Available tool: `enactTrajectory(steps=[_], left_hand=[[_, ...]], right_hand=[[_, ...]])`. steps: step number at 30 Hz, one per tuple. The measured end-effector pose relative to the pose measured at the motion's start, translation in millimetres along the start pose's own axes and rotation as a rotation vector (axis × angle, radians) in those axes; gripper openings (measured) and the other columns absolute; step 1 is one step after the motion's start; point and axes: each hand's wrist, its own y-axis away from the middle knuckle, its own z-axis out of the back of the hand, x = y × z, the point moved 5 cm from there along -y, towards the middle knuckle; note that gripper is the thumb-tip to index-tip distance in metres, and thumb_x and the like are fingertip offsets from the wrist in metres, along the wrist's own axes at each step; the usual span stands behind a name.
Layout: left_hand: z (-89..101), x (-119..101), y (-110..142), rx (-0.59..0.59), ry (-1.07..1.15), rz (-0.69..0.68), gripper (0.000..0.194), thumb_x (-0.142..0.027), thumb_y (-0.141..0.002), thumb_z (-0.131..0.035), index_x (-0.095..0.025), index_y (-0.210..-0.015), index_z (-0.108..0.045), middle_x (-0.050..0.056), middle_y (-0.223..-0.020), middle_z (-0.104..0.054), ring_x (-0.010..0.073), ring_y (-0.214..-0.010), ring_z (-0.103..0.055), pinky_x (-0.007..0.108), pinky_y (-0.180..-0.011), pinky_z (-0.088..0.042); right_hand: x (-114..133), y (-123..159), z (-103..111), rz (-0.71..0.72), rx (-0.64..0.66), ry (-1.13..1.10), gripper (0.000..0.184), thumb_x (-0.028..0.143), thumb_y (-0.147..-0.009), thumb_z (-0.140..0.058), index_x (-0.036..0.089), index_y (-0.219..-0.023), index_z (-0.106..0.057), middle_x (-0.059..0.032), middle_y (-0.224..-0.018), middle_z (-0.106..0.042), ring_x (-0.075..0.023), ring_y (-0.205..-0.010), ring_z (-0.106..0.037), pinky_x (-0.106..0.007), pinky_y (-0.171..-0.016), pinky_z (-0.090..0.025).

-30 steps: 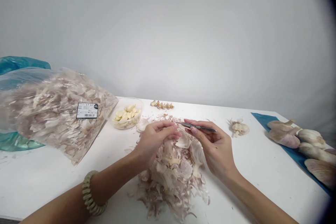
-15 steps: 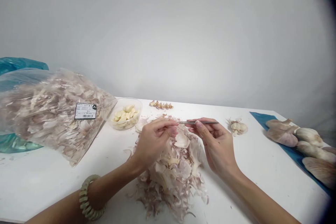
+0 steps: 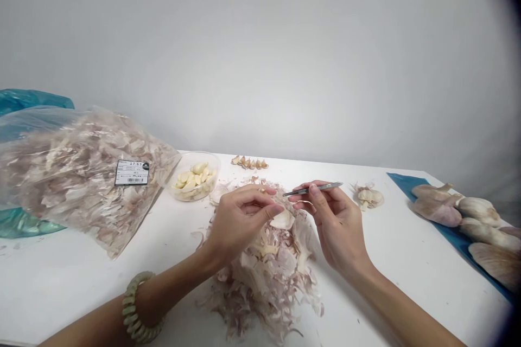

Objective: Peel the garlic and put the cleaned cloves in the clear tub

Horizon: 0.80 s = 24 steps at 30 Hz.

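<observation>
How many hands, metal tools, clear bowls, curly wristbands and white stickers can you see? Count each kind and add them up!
Hands: 2, left hand and right hand
Metal tool: 1
Clear bowl: 1
Curly wristband: 1
White sticker: 1
Total: 6

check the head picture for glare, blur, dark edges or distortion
Head view: wall brightest mid-picture, right corners dark; head view: glints on the bag, fine print on its label too soft to read; head view: tool outline fairly clear; head view: bulbs at right look stretched.
</observation>
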Motion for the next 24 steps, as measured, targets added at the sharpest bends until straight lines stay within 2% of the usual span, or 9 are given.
enactTrajectory(steps=[4, 7, 10, 12, 17, 20, 24], left_hand=[[-4.5, 3, 0, 0.077, 0.075, 0.068, 0.023, -0.032, -0.079, -0.063, -0.02, -0.097, -0.069, 0.006, -0.099, -0.069, 0.0171, -0.087, -0.066, 0.03, -0.08, -0.056], [-6.7, 4, 0, 0.102, 0.138, 0.112, 0.034, -0.031, -0.082, -0.058, -0.023, -0.115, -0.06, 0.005, -0.101, -0.068, 0.0161, -0.08, -0.067, 0.032, -0.077, -0.057], [-8.1, 4, -1, 0.115, 0.203, 0.133, 0.044, -0.028, -0.082, -0.059, -0.024, -0.125, -0.049, 0.006, -0.105, -0.065, 0.016, -0.08, -0.066, 0.031, -0.075, -0.056], [-8.5, 5, -2, 0.118, 0.232, 0.167, 0.041, -0.027, -0.081, -0.061, -0.022, -0.119, -0.048, 0.007, -0.104, -0.065, 0.0153, -0.08, -0.066, 0.028, -0.072, -0.055], [-8.6, 8, -3, 0.132, 0.255, 0.232, 0.023, -0.027, -0.077, -0.066, -0.018, -0.093, -0.052, 0.004, -0.092, -0.066, 0.0123, -0.078, -0.062, 0.023, -0.069, -0.049], [-9.1, 9, -3, 0.148, 0.274, 0.25, 0.025, -0.029, -0.075, -0.068, -0.017, -0.093, -0.055, 0.004, -0.089, -0.065, 0.0132, -0.079, -0.061, 0.024, -0.069, -0.048], [-9.3, 10, -3, 0.149, 0.304, 0.26, 0.026, -0.032, -0.075, -0.067, -0.018, -0.096, -0.059, 0.006, -0.096, -0.065, 0.0148, -0.084, -0.06, 0.023, -0.068, -0.046]], right_hand=[[0, 0, -4, -0.018, 0.038, -0.023, 0.016, 0.033, -0.082, -0.063, 0.018, -0.087, -0.061, -0.0058, -0.089, -0.069, -0.0138, -0.068, -0.068, -0.028, -0.065, -0.057], [0, 0, -5, -0.023, 0.046, -0.042, 0.015, 0.032, -0.082, -0.063, 0.018, -0.087, -0.061, -0.0055, -0.088, -0.07, -0.0134, -0.068, -0.068, -0.027, -0.067, -0.058], [1, 0, -4, -0.002, 0.053, -0.04, 0.014, 0.031, -0.081, -0.064, 0.019, -0.087, -0.061, -0.0053, -0.087, -0.071, -0.0148, -0.069, -0.069, -0.03, -0.069, -0.058], [1, 1, -4, 0.018, 0.069, -0.025, 0.012, 0.029, -0.081, -0.064, 0.019, -0.087, -0.061, -0.0053, -0.088, -0.071, -0.0158, -0.071, -0.069, -0.031, -0.07, -0.059], [4, 2, -5, 0.07, 0.105, 0.024, 0.012, 0.023, -0.08, -0.065, 0.018, -0.09, -0.062, -0.0059, -0.09, -0.071, -0.0164, -0.075, -0.07, -0.031, -0.073, -0.06], [8, 3, -5, 0.149, 0.099, 0.113, 0.011, 0.02, -0.079, -0.065, 0.019, -0.09, -0.063, -0.0057, -0.09, -0.07, -0.0175, -0.077, -0.069, -0.032, -0.072, -0.061], [18, 9, -6, 0.357, 0.128, 0.276, 0.015, 0.012, -0.081, -0.061, 0.021, -0.092, -0.065, -0.0037, -0.094, -0.069, -0.018, -0.085, -0.068, -0.032, -0.075, -0.06]])
